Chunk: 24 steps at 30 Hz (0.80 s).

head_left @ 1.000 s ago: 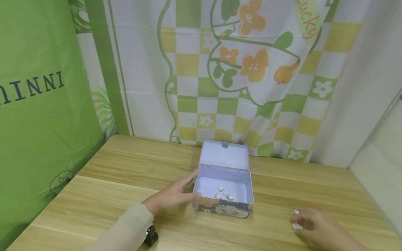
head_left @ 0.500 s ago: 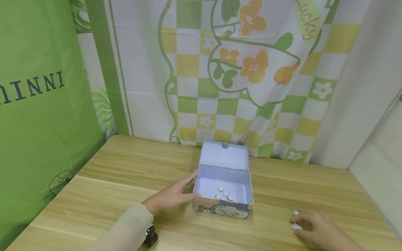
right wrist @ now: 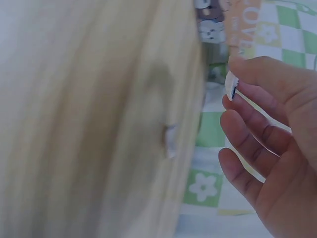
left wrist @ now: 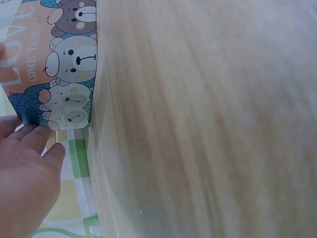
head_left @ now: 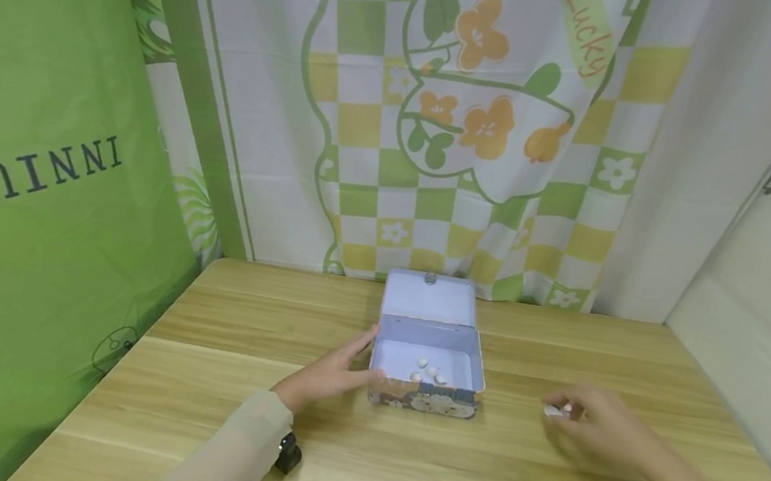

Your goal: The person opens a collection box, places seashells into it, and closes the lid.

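Observation:
An open tin box (head_left: 425, 398) with a printed bear pattern sits on the table, its lid (head_left: 430, 297) tipped back. Several small white rounded pieces (head_left: 432, 372) lie inside. My left hand (head_left: 331, 373) rests at the box's front left corner, thumb over the front rim and extended fingers along the left side. To the right of the box, my right hand (head_left: 600, 428) pinches a small white piece with a jagged edge (right wrist: 231, 85) between thumb and index finger, above the table. Below it, another small white piece (right wrist: 170, 141) lies on the wood, blurred in the right wrist view.
The wooden table (head_left: 241, 319) reaches back to a checked curtain (head_left: 423, 221) close behind the raised lid. A green cloth (head_left: 53, 274) hangs on the left and a white one (head_left: 769, 316) on the right. A thin dark cord (head_left: 120, 341) shows beside the left table edge.
My right hand has lifted a small white piece and moved slightly left, towards the box. My left hand and the box stay in place.

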Available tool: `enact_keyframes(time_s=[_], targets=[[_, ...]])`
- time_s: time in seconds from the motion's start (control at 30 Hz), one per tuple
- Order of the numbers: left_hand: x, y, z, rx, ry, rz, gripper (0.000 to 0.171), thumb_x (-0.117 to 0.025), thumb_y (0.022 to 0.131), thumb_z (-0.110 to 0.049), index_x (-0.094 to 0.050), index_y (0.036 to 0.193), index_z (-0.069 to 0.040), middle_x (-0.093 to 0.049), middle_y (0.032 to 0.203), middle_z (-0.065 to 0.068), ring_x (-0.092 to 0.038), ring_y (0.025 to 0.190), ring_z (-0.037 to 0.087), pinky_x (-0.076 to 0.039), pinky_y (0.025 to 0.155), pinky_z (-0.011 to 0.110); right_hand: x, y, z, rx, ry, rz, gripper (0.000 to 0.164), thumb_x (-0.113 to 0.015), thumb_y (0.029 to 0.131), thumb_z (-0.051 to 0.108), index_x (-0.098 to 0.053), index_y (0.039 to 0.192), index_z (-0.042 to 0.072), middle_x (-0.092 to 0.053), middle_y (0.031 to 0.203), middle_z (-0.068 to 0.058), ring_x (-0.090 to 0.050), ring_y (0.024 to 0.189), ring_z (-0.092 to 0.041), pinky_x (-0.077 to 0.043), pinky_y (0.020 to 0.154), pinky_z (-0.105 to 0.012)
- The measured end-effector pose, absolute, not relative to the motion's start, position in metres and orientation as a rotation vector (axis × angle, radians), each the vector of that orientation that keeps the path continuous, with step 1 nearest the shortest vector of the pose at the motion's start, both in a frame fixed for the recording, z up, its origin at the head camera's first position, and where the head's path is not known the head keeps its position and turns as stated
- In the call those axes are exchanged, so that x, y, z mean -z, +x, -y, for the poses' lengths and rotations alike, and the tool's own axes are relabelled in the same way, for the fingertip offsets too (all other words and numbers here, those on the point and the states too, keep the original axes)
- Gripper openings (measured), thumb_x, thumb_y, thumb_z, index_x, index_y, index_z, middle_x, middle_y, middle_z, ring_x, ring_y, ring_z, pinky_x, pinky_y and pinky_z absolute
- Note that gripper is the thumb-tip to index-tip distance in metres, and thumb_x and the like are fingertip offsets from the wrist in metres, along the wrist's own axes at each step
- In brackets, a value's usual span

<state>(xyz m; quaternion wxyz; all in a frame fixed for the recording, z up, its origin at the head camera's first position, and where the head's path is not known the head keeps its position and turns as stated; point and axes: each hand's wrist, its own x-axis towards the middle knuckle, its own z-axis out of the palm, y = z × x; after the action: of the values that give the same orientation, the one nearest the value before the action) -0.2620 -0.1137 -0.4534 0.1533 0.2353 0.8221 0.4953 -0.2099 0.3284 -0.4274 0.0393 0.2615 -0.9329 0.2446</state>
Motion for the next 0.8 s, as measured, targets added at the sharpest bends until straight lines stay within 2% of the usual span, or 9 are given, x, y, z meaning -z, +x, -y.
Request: enact_keyframes(time_s=[0.13, 0.3, 0.47, 0.53, 0.7, 0.8], targets=[[0.453, -0.261, 0.114, -1.434, 0.682, -2.350, 0.091, -0.063, 0.095, -0.054, -0.009, 0.163, -0.026, -0.005, 0.166, -0.010, -0.011, 0.151, 0.020, -0.016, 0.119, 0.055, 0.417, -0.214, -0.319, -0.760, 0.812, 2.839, 0.024, -0.071, 0.095, 0.025, -0.072, 0.111, 0.008, -0.069, 0.104, 0.004, -0.057, 0.083, -0.007, -0.052, 0.064, -0.024], [0.454, -0.262, 0.114, -1.441, 0.675, -2.343, 0.091, -0.063, 0.095, -0.055, -0.009, 0.163, -0.027, -0.005, 0.166, -0.011, -0.011, 0.151, 0.020, -0.016, 0.119, 0.056, 0.404, -0.221, -0.306, -0.734, 0.843, 2.780, 0.020, -0.073, 0.094, 0.020, -0.073, 0.110, 0.008, -0.069, 0.102, 0.005, -0.059, 0.083, -0.009, -0.052, 0.064, -0.026], [0.454, -0.262, 0.114, -1.439, 0.674, -2.348, 0.092, -0.064, 0.094, -0.055, -0.009, 0.163, -0.027, -0.006, 0.165, -0.011, -0.011, 0.150, 0.019, -0.016, 0.119, 0.055, 0.391, -0.224, -0.290, -0.803, 0.861, 2.771, 0.019, -0.072, 0.095, 0.021, -0.074, 0.111, 0.011, -0.068, 0.103, 0.004, -0.059, 0.083, -0.011, -0.052, 0.055, -0.024], [0.454, -0.262, 0.114, -1.438, 0.672, -2.348, 0.092, -0.064, 0.094, -0.055, -0.009, 0.163, -0.028, -0.006, 0.165, -0.012, -0.011, 0.150, 0.019, -0.017, 0.119, 0.055, 0.387, -0.226, -0.282, -0.790, 0.890, 2.759, 0.020, -0.072, 0.095, 0.022, -0.074, 0.111, 0.011, -0.069, 0.104, 0.004, -0.060, 0.083, -0.011, -0.053, 0.056, -0.025], [0.455, -0.263, 0.114, -1.433, 0.695, -2.355, 0.090, -0.063, 0.095, -0.054, -0.009, 0.163, -0.027, -0.006, 0.166, -0.009, -0.012, 0.151, 0.022, -0.018, 0.118, 0.056, 0.385, -0.234, -0.265, -0.690, 0.963, 2.698, 0.017, -0.074, 0.093, 0.020, -0.074, 0.109, 0.013, -0.071, 0.103, 0.006, -0.061, 0.081, -0.008, -0.055, 0.070, -0.033], [0.455, -0.263, 0.114, -1.430, 0.707, -2.361, 0.089, -0.062, 0.096, -0.052, -0.009, 0.163, -0.025, -0.007, 0.167, -0.006, -0.012, 0.151, 0.024, -0.018, 0.118, 0.057, 0.386, -0.240, -0.255, -0.699, 0.985, 2.679, 0.017, -0.075, 0.092, 0.017, -0.075, 0.108, 0.012, -0.071, 0.103, 0.005, -0.062, 0.080, -0.010, -0.056, 0.070, -0.035]])
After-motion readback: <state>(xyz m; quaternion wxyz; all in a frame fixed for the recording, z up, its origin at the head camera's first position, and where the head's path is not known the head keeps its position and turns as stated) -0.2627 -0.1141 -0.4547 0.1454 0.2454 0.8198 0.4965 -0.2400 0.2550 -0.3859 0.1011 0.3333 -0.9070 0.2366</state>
